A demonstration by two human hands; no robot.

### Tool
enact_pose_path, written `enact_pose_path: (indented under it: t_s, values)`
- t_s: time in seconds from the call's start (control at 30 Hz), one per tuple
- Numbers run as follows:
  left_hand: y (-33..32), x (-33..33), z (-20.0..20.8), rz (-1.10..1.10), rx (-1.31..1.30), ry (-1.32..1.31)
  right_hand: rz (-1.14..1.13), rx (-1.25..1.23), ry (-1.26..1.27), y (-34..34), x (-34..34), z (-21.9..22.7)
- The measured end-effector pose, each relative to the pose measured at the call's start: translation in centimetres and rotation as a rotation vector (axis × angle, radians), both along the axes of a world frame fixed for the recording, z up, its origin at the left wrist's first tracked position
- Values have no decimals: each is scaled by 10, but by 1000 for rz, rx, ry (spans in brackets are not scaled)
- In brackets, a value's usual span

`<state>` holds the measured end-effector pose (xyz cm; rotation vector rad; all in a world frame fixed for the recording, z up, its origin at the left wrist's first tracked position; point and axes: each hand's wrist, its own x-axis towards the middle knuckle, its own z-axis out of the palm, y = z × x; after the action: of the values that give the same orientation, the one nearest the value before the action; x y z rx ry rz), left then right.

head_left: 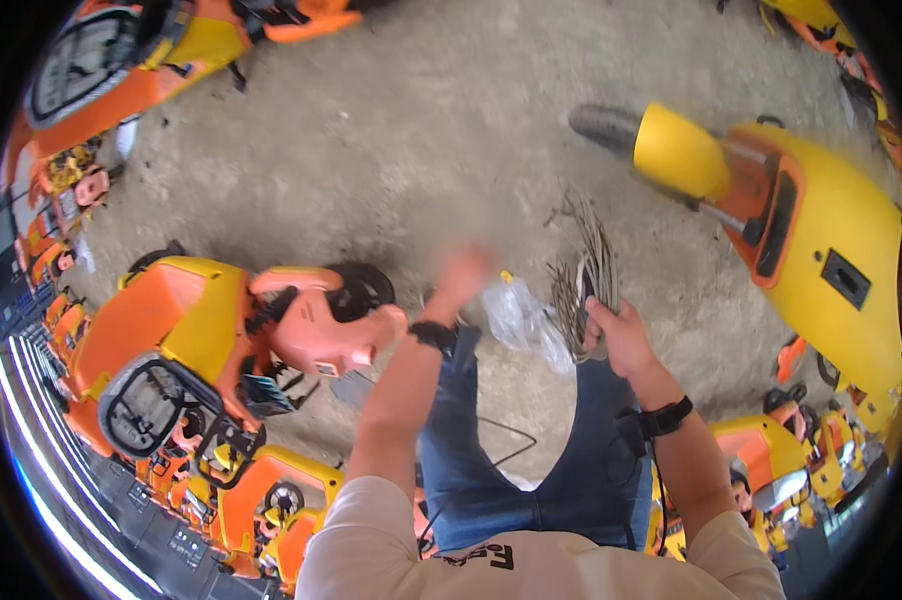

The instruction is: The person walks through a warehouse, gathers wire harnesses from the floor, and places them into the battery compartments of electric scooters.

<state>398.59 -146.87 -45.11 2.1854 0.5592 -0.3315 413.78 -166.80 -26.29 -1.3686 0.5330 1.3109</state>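
Observation:
In my right hand, the fingers are closed around a bundle of thin grey cables, whose loose ends fan out away from me. Something narrow and dark shows beside the thumb, too small to name. My left hand reaches forward over the floor, and its fingers are lost in a blur. Between the two hands lies a crumpled clear plastic bag with a small yellow spot at its top. A black band circles each wrist.
Close on my left stands an orange and yellow electric scooter with a dark front wheel. A larger yellow scooter is at the right, its wheel pointing inward. Several more fill the edges. The concrete floor spreads ahead, and a dark cord hangs between my legs.

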Motion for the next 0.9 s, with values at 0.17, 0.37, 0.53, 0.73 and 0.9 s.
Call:
enact_pose_path:
  t_s: [0.17,0.37,0.53,0.73,0.9]
  values:
    - [-16,39,184,255,-418,40,-42,121,-38,41,-15,61]
    - [-46,74,325,386,-132,-359,-200,256,20,50,-1,103]
    - [-58,91,398,345,66,-285,-142,470,62,72,41,154]
    - [-75,131,447,514,52,-328,12,537,-46,85,94,221]
    - [-32,136,429,226,88,-336,305,166,-389,107,113,201]
